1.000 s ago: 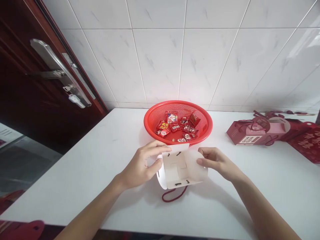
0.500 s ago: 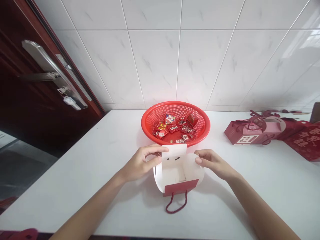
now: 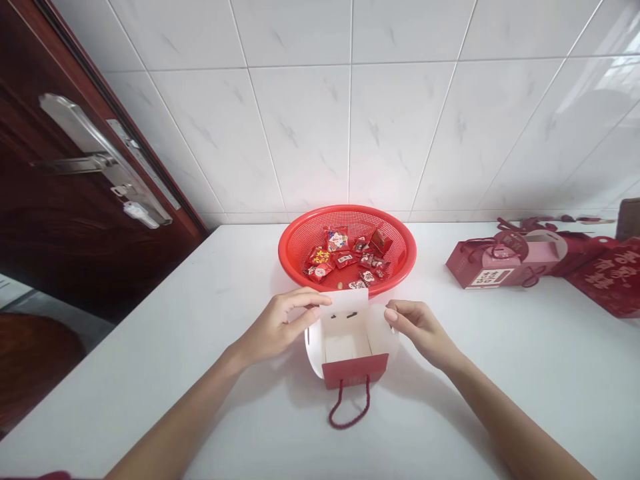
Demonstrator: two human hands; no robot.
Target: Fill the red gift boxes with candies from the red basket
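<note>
An open red paper gift box (image 3: 354, 373) with a white inside stands on the white table, its flaps spread. No contents show in the part of its inside that I see. From its front hangs a dark red cord handle (image 3: 349, 425). My left hand (image 3: 285, 327) grips the box at its left and back flaps, between thumb and fingers. On the other side, my right hand (image 3: 423, 330) pinches the rounded right flap. Just behind the box sits a red mesh basket (image 3: 293, 243) holding several small wrapped sweets (image 3: 343, 259).
To the right stands a closed red gift box (image 3: 493, 267) with cord and a tag. Beside it lie more red packages (image 3: 610, 277). A tiled wall (image 3: 315, 133) runs along the table's back, and a dark wooden door (image 3: 75, 220) is at the left.
The gift box has turned slightly and now faces me more squarely. Its right flap sits a little further in, with my right hand still on it. My view has shifted slightly.
</note>
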